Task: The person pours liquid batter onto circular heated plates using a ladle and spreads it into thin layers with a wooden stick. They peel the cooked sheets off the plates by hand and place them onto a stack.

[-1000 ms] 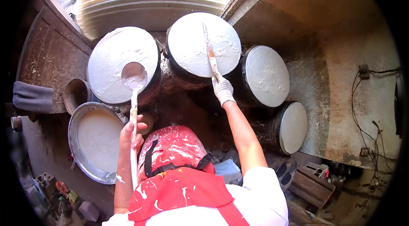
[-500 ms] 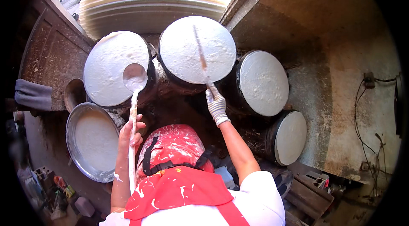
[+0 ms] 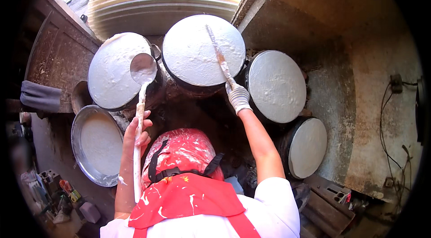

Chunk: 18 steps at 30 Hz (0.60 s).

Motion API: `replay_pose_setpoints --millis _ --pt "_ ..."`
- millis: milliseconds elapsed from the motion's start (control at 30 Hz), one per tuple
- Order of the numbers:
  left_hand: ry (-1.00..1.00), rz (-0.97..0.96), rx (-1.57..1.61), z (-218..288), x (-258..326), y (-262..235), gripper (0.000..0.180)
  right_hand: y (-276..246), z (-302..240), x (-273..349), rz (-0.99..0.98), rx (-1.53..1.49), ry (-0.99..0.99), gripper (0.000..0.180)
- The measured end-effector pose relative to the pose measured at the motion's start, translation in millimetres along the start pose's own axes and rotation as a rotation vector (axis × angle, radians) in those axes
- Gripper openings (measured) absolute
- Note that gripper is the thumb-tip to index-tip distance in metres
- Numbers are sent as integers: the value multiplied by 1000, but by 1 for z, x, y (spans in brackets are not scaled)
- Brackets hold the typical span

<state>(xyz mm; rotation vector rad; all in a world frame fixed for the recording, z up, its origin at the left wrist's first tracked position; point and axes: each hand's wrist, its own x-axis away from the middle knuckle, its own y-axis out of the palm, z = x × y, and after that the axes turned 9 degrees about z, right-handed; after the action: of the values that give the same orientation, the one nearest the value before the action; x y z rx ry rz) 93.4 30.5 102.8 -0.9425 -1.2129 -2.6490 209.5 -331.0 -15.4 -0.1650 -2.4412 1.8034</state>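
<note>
My bare left hand (image 3: 141, 130) is wrapped round the pale, batter-coated handle of a ladle (image 3: 142, 67). The ladle's round bowl sits over the right edge of the left round pan's white batter layer (image 3: 112, 69). In a striped glove, my right hand (image 3: 238, 96) grips a long, thin spatula (image 3: 217, 52). Its blade reaches across the white layer (image 3: 188, 45) on the middle pan; whether it touches is unclear. To the right are two more round white-covered surfaces, one larger (image 3: 276, 86) and one smaller (image 3: 308, 148).
A metal basin (image 3: 76, 148) of white batter stands at lower left. Behind the pans is a ribbed, pale panel (image 3: 161, 7). A grey cloth (image 3: 41, 96) hangs at left. Cables (image 3: 382, 135) run down the right wall. A batter-splashed red apron (image 3: 184, 202) covers my front.
My right hand has moved slightly right and nearer, with the spatula now at a steeper slant and less blurred. My left hand and the ladle have barely shifted.
</note>
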Motion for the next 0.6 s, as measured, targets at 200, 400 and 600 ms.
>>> replay_pose_setpoints --millis 200,400,600 --pt "-14 19 26 -5 1 -5 49 35 -33 46 -63 -356 21 43" --pt "8 -9 48 -2 1 -8 50 34 -20 50 141 -590 118 54" --pt "-19 -18 49 5 -2 -13 49 17 -26 15 39 -65 48 56"
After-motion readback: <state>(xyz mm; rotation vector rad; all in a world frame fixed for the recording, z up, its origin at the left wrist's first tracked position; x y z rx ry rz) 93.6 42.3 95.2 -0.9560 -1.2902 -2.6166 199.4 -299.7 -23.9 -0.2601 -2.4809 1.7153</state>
